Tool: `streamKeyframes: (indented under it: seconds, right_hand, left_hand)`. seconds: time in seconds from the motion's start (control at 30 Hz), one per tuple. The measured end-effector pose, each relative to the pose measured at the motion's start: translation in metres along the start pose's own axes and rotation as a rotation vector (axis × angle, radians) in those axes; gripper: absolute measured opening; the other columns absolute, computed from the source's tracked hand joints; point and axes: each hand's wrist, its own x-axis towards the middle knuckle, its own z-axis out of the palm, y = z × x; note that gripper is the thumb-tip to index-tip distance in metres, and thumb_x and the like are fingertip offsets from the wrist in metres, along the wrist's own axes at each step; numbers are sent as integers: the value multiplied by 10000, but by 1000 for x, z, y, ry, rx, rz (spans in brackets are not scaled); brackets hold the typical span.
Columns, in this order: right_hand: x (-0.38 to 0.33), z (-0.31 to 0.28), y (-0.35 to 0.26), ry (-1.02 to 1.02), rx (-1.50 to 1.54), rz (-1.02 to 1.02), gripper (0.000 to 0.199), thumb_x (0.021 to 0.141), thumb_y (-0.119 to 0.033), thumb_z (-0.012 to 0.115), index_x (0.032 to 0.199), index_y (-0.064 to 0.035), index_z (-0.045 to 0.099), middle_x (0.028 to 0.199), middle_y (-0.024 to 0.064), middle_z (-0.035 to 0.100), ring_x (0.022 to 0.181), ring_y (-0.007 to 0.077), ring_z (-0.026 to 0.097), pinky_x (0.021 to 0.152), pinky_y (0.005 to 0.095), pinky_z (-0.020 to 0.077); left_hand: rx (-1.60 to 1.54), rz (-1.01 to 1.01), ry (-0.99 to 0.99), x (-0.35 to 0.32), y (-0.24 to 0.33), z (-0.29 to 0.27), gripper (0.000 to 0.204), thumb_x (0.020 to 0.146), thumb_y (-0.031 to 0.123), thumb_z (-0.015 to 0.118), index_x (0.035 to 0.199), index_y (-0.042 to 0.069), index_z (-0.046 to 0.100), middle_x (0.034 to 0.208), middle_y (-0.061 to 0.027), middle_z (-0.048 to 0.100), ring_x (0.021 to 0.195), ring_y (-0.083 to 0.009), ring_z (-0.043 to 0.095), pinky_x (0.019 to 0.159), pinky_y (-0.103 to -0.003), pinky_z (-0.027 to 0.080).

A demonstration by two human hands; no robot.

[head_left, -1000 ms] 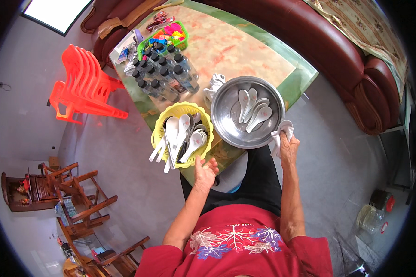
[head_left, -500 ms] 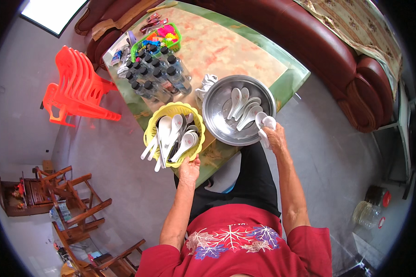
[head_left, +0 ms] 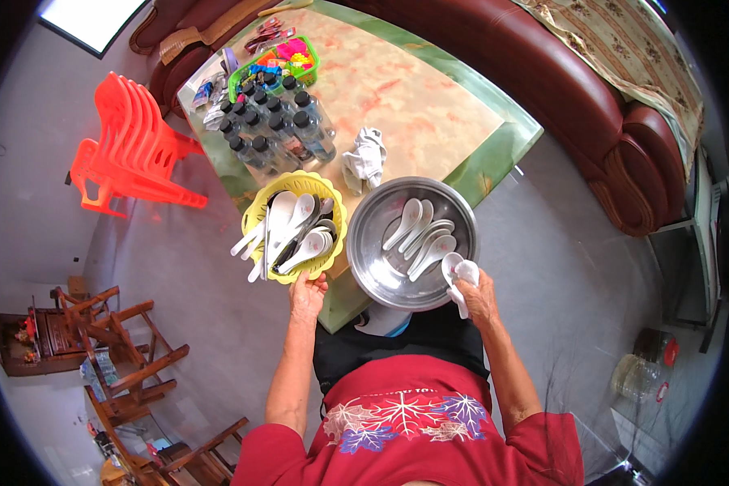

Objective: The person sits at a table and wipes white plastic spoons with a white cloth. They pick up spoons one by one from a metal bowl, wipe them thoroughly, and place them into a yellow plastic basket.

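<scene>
My left hand (head_left: 306, 296) is closed on the near rim of a yellow plastic basket (head_left: 338, 235) at the table's near edge. White soup spoons (head_left: 306, 246) and darker utensils are heaped in it, several handles sticking out over the left rim. My right hand (head_left: 479, 300) grips a few white spoons (head_left: 459, 277) against the right rim of a steel basin (head_left: 373, 279); its fingers partly hide the rim. Several more white spoons (head_left: 417, 235) lie side by side in the basin, which overhangs the table's near corner.
A crumpled white cloth (head_left: 364, 159) lies beyond the basin. Several black-capped bottles (head_left: 279, 134) stand at the table's left, before a green basket (head_left: 309, 77) of colourful items. Stacked red chairs (head_left: 134, 150) stand left; a brown sofa (head_left: 526, 65) runs along the far side.
The basin has come toward me with my right hand, off the spot beside the cloth, which now shows whole. The yellow basket has shifted slightly left and away, still in my left hand.
</scene>
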Motion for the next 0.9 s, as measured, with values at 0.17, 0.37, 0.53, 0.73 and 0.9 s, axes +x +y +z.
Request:
streamKeyframes:
  seconds: [0.17, 0.37, 0.53, 0.73, 0.9]
  right_hand:
    - [-22, -2, 4, -79, -97, 78, 307, 741, -109, 617, 1020, 16, 591, 873, 70, 624, 759, 140, 586, 674, 294, 493]
    - [-28, -5, 11, -96, -221, 73, 325, 732, -155, 625, 1002, 25, 599, 884, 92, 637, 799, 153, 586, 720, 310, 477]
    - [-27, -7, 13, -67, -172, 34, 286, 740, -133, 603, 982, 19, 606, 836, 62, 623, 738, 129, 571, 657, 288, 475]
    - [-9, -8, 1, 0, -113, -6, 294, 727, -164, 621, 946, 32, 636, 826, 85, 650, 761, 149, 592, 685, 306, 480]
    - [16, -9, 5, 66, -157, -72, 316, 717, -189, 627, 936, 38, 637, 807, 106, 653, 735, 163, 597, 667, 321, 483]
  left_hand:
    - [18, -28, 154, -10, -3, 11, 286, 880, 281, 540, 1060, 63, 497, 935, -105, 554, 778, -198, 561, 629, -337, 454]
    - [750, 974, 507, -55, -39, 32, 376, 850, 251, 602, 1088, 25, 418, 1009, -111, 421, 843, -216, 440, 778, -377, 393]
    - [1551, 1197, -62, -97, -40, 90, 370, 713, 156, 690, 1050, 119, 540, 1029, -81, 505, 1013, -268, 452, 857, -403, 333]
    - [1448, 1197, 80, -90, -50, 96, 466, 680, 138, 712, 1102, 106, 515, 1139, -114, 439, 1087, -316, 407, 904, -460, 310]
    - [1252, 1134, 48, -87, -60, 81, 549, 670, 27, 700, 1159, 26, 451, 1158, -179, 383, 1117, -352, 385, 967, -451, 301]
